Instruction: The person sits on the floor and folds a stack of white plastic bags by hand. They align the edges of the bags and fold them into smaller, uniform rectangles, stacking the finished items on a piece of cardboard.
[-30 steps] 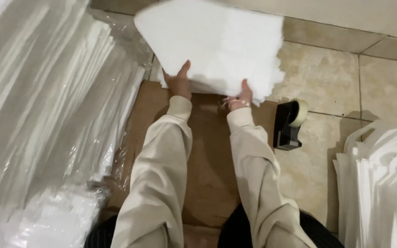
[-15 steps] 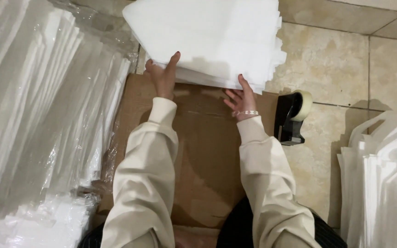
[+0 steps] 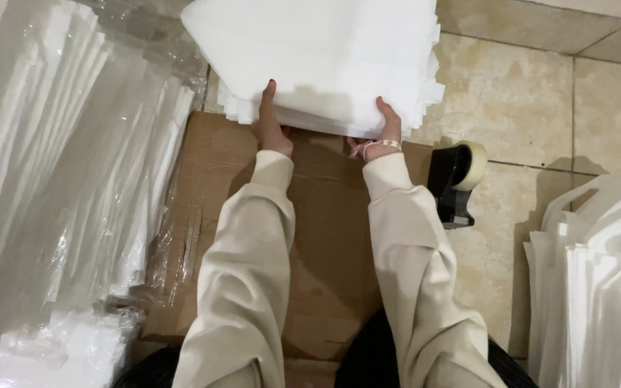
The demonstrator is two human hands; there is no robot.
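Note:
A thick stack of white sheets (image 3: pixel 325 57) fills the top middle, its near edge lying over the far end of a flattened brown cardboard sheet (image 3: pixel 325 237). My left hand (image 3: pixel 271 122) grips the stack's near edge on the left, fingers curled under it and thumb pointing up against the side. My right hand (image 3: pixel 381 131) grips the same edge further right, fingers tucked beneath. A thin bracelet sits on my right wrist. Both arms wear beige sleeves.
A black tape dispenser with a roll of tape (image 3: pixel 458 176) stands on the beige floor tiles (image 3: pixel 512 93) just right of the cardboard. Plastic-wrapped piles of white sheets (image 3: pixel 59 179) fill the left side. White fabric bags (image 3: pixel 598 287) are stacked at the right.
Both hands have closed in under the stack's near edge. The right hand, flat on the cardboard half a second ago, now grips the stack; the stack sits nearer and larger in view.

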